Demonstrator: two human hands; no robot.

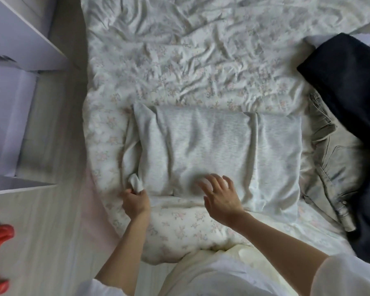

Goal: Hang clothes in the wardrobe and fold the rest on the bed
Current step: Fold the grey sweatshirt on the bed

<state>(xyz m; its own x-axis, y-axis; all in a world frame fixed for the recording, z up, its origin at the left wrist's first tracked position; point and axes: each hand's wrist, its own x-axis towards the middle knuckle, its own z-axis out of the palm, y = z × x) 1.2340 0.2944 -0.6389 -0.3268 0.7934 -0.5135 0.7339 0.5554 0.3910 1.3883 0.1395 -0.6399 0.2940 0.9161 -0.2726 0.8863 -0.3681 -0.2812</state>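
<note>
Left hand (135,200) pinching the near-left corner of the grey garment (212,152); right hand (219,195) open, fingers spread flat on its near edge. Garment lying just beyond both hands on the bed (179,60), long axis left to right. Jeans (333,159) and dark garment (348,86) heaped far right, nearer the right hand; no containers in view.

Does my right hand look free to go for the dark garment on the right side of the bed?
Probably yes. The right hand lies open on the grey garment, holding nothing, and nothing stands between it and the dark garment, only bedding and jeans.
</note>
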